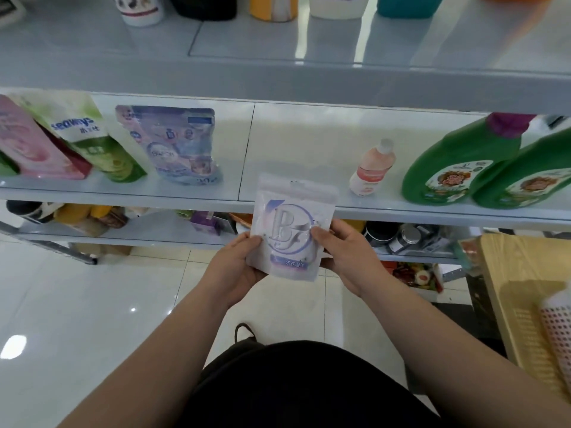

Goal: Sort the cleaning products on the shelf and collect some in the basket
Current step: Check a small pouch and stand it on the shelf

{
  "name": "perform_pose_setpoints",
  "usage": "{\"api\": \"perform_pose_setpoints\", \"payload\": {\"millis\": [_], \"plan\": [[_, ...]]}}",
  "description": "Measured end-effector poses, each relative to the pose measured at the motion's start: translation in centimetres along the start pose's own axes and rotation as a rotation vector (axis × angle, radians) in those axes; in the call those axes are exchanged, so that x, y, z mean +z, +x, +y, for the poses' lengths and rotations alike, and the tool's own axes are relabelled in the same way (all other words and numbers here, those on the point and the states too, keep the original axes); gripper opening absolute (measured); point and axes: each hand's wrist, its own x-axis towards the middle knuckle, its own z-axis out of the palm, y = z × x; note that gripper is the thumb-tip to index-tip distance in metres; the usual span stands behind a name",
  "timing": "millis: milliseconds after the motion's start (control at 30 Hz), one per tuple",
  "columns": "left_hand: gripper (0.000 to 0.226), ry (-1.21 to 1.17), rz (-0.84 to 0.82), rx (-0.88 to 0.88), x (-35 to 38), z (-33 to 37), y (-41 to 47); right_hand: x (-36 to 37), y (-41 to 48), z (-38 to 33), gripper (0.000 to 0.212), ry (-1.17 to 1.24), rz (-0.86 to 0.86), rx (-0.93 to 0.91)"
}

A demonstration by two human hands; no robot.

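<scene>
A small white pouch [292, 225] with a purple "B" logo is held upright in front of the middle shelf [309, 168]. My left hand [239, 264] grips its lower left edge and my right hand [346, 257] grips its right side, thumbs on the front. On the shelf stand a purple refill pouch [177, 143], green [89, 134] and pink [27, 143] pouches at left, a small pink bottle [372, 168] and two green jugs [457, 162] at right. A yellow basket [519, 291] sits at lower right holding a dotted bottle [556, 329].
The upper shelf [278, 47] carries several bottles along its back. A lower shelf [185, 230] holds mixed jars and boxes. White tiled floor [92, 319] spreads to the left. The shelf stretch between the purple pouch and the pink bottle is bare.
</scene>
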Motion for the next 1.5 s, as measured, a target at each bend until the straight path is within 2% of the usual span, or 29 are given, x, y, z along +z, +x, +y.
{"api": "perform_pose_setpoints", "payload": {"millis": [233, 467, 633, 733, 833, 967, 1100, 1333, 1500], "plan": [[0.012, 0.333, -0.041, 0.055, -2.9, 4.9, 4.0, 2.7, 3.8, -0.6, 0.012, -0.249, 0.146, -0.063], [0.015, 0.78, 0.006, 0.188, -6.0, 8.0, 6.9, 6.1, 6.3, 0.7, 0.022, -0.036, 0.155, -0.064], [0.016, 1.132, 0.02, 0.282, -7.3, 9.2, 9.2, 6.6, 8.3, 1.4, 0.016, -0.12, 0.265, -0.045], [0.032, 1.371, 0.01, 0.389, -7.9, 9.1, 10.9, 6.0, 10.3, 1.0, 0.007, -0.218, 0.293, -0.088], [0.057, 1.802, -0.034, 0.534, -8.6, 8.8, 12.6, 5.4, 12.7, 0.1, 0.01, -0.297, 0.308, -0.085], [0.076, 2.116, -0.101, 0.508, -9.0, 8.2, 14.3, 5.2, 15.9, -1.2, 0.017, -0.298, 0.305, -0.091], [0.076, 2.245, -0.128, 0.421, -9.1, 8.4, 15.4, 5.6, 18.9, -2.4, 0.011, -0.348, 0.286, -0.089], [0.084, 2.321, -0.089, 0.35, -9.4, 7.5, 15.2, 6.5, 22.4, -3.1, 0.021, -0.403, 0.239, -0.095], [0.084, 2.321, -0.101, 0.349, -9.5, 7.6, 15.0, 6.7, 22.7, -3.7, 0.015, -0.442, 0.196, -0.13]]}}
